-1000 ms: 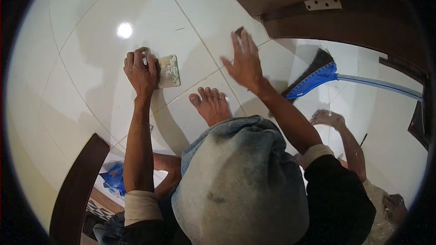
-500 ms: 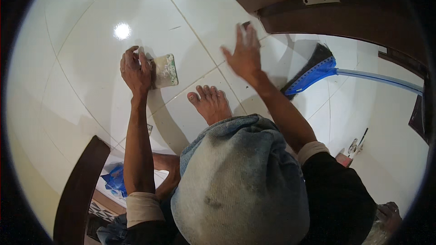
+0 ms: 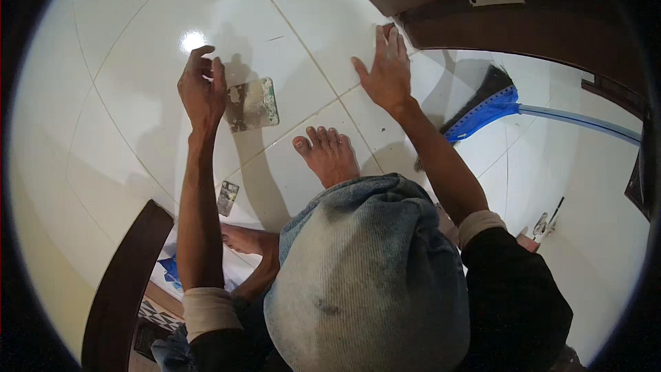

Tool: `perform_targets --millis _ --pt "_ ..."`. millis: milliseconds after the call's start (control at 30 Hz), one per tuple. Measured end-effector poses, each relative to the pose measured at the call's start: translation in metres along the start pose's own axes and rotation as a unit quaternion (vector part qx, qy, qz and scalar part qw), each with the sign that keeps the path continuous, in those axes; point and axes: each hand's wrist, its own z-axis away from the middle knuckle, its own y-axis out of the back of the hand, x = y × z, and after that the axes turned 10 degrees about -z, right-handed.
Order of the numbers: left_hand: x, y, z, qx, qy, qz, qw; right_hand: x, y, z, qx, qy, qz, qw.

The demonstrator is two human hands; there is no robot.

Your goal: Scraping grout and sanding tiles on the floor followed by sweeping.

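My left hand point(image 3: 203, 93) hovers over the white tiled floor with its fingers loosely bent and apart, gripping nothing. Just to its right a flat, square, worn plate point(image 3: 253, 105) lies on the tiles, greyish with pale smears and a green-white right edge. My right hand point(image 3: 387, 72) reaches forward, its fingers stretched out and its thumb spread. Beneath its fingertips is a small dark brown piece point(image 3: 389, 29), pressed against the floor beside the dark wooden base; the fingers cover most of it, so its kind is unclear.
A blue broom point(image 3: 485, 105) with dark bristles lies right of my right arm. Dark brown wooden furniture point(image 3: 496, 27) edges the far right. A small smeared rectangular plate point(image 3: 228, 198) lies near my left foot. Another dark wooden piece point(image 3: 127, 275) stands at lower left.
My left hand has come away from the square plate, which stays on the floor. My right hand has slid forward and right with the brown piece under its fingertips. The view has shifted slightly.
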Motion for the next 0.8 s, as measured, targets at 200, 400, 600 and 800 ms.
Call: perform_targets --millis 200,400,600,800 --pt "0.025 0.052 -0.048 -0.322 -0.274 -0.174 0.889 -0.011 -0.002 0.052 -0.139 0.113 -0.082 0.98" --pt "0.07 0.145 -0.032 -0.374 -0.299 -0.362 0.8 -0.051 -0.022 0.034 -0.141 0.195 -0.12 0.963" --pt "0.068 0.219 -0.001 -0.425 -0.194 -0.34 0.816 -0.051 -0.044 -0.041 -0.033 0.196 -0.116 0.973" --pt "0.049 0.242 0.05 -0.344 -0.121 -0.336 0.868 -0.066 -0.035 0.006 -0.221 0.238 -0.138 0.936"
